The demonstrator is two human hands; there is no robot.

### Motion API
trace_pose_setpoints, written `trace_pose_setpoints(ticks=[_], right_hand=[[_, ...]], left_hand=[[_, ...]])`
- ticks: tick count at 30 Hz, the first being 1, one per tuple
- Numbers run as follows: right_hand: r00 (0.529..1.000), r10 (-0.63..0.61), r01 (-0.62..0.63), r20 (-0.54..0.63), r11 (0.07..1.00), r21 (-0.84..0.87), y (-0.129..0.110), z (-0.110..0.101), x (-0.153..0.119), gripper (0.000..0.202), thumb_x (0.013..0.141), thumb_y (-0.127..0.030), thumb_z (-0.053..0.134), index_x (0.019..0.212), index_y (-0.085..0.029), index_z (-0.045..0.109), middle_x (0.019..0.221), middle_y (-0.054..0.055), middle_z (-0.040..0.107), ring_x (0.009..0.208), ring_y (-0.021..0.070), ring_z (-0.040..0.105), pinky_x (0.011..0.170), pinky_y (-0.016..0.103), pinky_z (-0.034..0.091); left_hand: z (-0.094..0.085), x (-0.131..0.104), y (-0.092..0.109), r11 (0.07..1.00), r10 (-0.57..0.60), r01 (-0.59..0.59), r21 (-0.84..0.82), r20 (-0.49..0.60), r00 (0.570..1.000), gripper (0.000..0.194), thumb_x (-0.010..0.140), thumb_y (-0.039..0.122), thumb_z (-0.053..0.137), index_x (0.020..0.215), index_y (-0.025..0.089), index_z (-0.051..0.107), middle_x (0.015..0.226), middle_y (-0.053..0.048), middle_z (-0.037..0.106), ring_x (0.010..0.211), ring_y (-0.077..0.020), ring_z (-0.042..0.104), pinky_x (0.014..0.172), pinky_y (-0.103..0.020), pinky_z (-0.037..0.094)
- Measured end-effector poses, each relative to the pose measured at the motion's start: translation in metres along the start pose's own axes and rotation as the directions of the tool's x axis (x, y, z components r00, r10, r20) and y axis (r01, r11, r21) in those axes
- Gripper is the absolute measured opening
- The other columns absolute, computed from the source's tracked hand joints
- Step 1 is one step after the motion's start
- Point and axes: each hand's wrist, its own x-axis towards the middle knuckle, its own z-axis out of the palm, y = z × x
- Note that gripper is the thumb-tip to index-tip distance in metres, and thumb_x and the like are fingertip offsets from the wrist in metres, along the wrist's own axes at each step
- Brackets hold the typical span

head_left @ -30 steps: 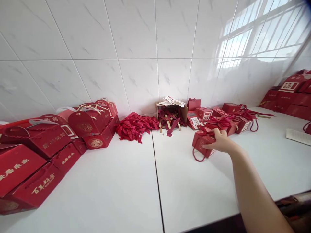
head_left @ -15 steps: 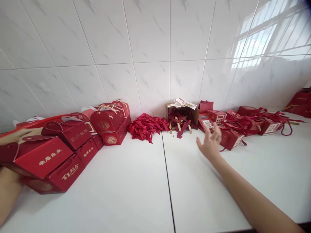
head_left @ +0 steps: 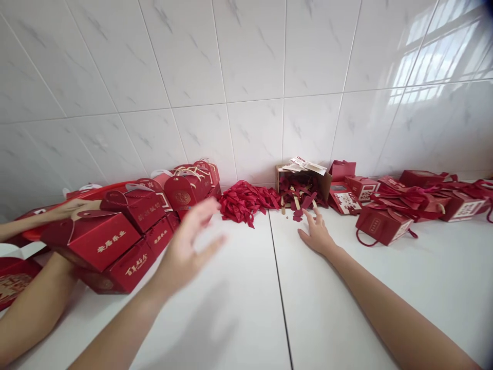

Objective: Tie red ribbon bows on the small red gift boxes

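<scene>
My left hand (head_left: 187, 249) hangs over the table, slightly blurred, fingers apart and nothing in them. Nearest to it are the stacked red gift boxes (head_left: 115, 241) and a heap of red ribbons (head_left: 246, 203). Over to the right, my right hand (head_left: 318, 234) is low over the tabletop with its fingers spread. Its fingertips are at the dark red tags (head_left: 297, 214) spilling from a small open carton (head_left: 326, 187) that lies on its side; whether they touch cannot be made out.
Another person's arms (head_left: 50, 298) reach in from the left around the stacked boxes, beside a red tray (head_left: 92, 192). Several small red boxes with cords (head_left: 379, 224) lie at the right. White papers (head_left: 302, 164) rest on the carton. A seam crosses the white table (head_left: 246, 308).
My left hand has come into view over the table. My right hand has moved left, from beside the small red boxes to the tags. The view has turned slightly left.
</scene>
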Motion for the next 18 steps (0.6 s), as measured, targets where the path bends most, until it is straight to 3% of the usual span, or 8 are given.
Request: trace_pose_setpoints(ticks=[1, 3, 5, 7, 10, 13, 18], right_hand=[[1.0, 0.011, -0.011, -0.009, 1.0, 0.022, 0.0, -0.001, -0.002, 0.065, 0.082, -0.034, 0.049, 0.141, -0.022, 0.025, 0.147, 0.018, 0.008, 0.128, 0.0354, 0.033, 0.098, 0.052, 0.035], [0.999, 0.034, -0.033, -0.024, 0.997, 0.065, 0.001, -0.002, -0.004, 0.063, 0.083, -0.033, 0.048, 0.14, -0.021, 0.024, 0.146, 0.018, 0.008, 0.128, 0.0328, 0.033, 0.099, 0.05, 0.036], [0.998, 0.06, -0.056, -0.033, 0.993, 0.104, 0.002, -0.003, -0.006, 0.063, 0.083, -0.033, 0.046, 0.14, -0.021, 0.023, 0.145, 0.017, 0.009, 0.128, 0.0308, 0.034, 0.1, 0.048, 0.036], [0.996, 0.081, -0.075, -0.036, 0.988, 0.137, 0.003, -0.003, -0.007, 0.063, 0.083, -0.034, 0.046, 0.14, -0.021, 0.022, 0.144, 0.016, 0.008, 0.127, 0.0296, 0.035, 0.101, 0.046, 0.037], [0.995, 0.098, -0.092, -0.023, 0.98, 0.177, 0.005, -0.004, -0.008, 0.065, 0.083, -0.037, 0.046, 0.14, -0.02, 0.021, 0.143, 0.016, 0.009, 0.121, 0.0272, 0.043, 0.101, 0.043, 0.037], [0.995, 0.103, -0.102, 0.004, 0.972, 0.21, 0.006, -0.004, -0.008, 0.066, 0.083, -0.039, 0.045, 0.141, -0.021, 0.019, 0.143, 0.016, 0.011, 0.108, 0.0232, 0.052, 0.098, 0.04, 0.042], [0.994, 0.11, -0.112, 0.021, 0.966, 0.232, 0.006, -0.005, -0.009, 0.068, 0.082, -0.04, 0.045, 0.142, -0.022, 0.019, 0.143, 0.015, 0.012, 0.103, 0.0219, 0.055, 0.094, 0.039, 0.044]], left_hand=[[0.003, 0.026, -0.014, 0.999, -0.036, 0.041, 0.019, -0.203, 0.979, 0.049, 0.082, 0.035, 0.06, 0.127, 0.027, 0.042, 0.129, -0.008, 0.049, 0.119, -0.0236, 0.048, 0.097, -0.039, 0.044], [0.006, 0.071, -0.047, 0.977, -0.133, 0.197, 0.084, -0.484, 0.865, 0.065, 0.074, 0.034, 0.067, 0.13, 0.022, 0.036, 0.135, -0.013, 0.039, 0.12, -0.0248, 0.046, 0.096, -0.038, 0.044], [0.009, 0.1, -0.083, 0.87, -0.308, 0.467, 0.155, -0.569, 0.762, 0.077, 0.067, 0.039, 0.073, 0.131, 0.018, 0.034, 0.137, -0.016, 0.035, 0.125, -0.0282, 0.04, 0.103, -0.04, 0.037], [0.013, 0.112, -0.113, 0.814, -0.374, 0.561, 0.148, -0.606, 0.702, 0.084, 0.063, 0.043, 0.074, 0.13, 0.011, 0.033, 0.135, -0.021, 0.035, 0.128, -0.0352, 0.033, 0.105, -0.046, 0.032], [0.024, 0.105, -0.145, 0.748, -0.448, 0.653, 0.117, -0.636, 0.628, 0.096, 0.058, 0.049, 0.075, 0.131, 0.007, 0.029, 0.135, -0.027, 0.034, 0.128, -0.0424, 0.032, 0.102, -0.055, 0.031], [0.032, 0.092, -0.161, 0.708, -0.483, 0.697, 0.11, -0.645, 0.592, 0.095, 0.059, 0.051, 0.073, 0.131, 0.008, 0.028, 0.135, -0.028, 0.036, 0.127, -0.043, 0.034, 0.102, -0.059, 0.025], [0.034, 0.088, -0.172, 0.74, -0.436, 0.659, 0.136, -0.649, 0.623, 0.1, 0.056, 0.056, 0.074, 0.133, 0.014, 0.028, 0.136, -0.024, 0.036, 0.13, -0.0395, 0.03, 0.105, -0.057, 0.019]])
